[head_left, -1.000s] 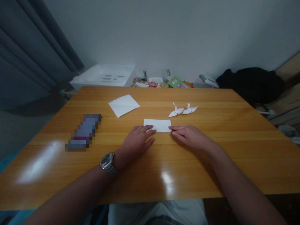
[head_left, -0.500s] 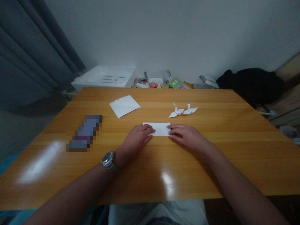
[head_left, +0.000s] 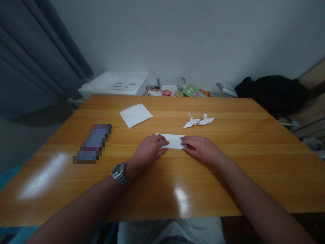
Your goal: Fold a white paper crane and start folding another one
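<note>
A folded white paper strip (head_left: 173, 140) lies flat on the wooden table (head_left: 228, 169) in front of me. My left hand (head_left: 148, 151), with a metal watch on its wrist, rests palm down with its fingers stretched onto the strip's left end. My right hand (head_left: 201, 148) lies on the strip's right end, fingertips pressed on the paper and slightly curled. Neither hand lifts the paper.
Two small white folded paper cranes (head_left: 198, 120) sit beyond the strip to the right. A white notepad sheet (head_left: 135, 114) lies at the back left, and a blurred-out oblong object (head_left: 93, 143) at the left. A white tray (head_left: 114, 83), clutter and a black bag (head_left: 271, 91) lie behind the table.
Both hands have slid a little inward over the strip's ends, so less of the paper shows between them. The strip stays flat in the same spot.
</note>
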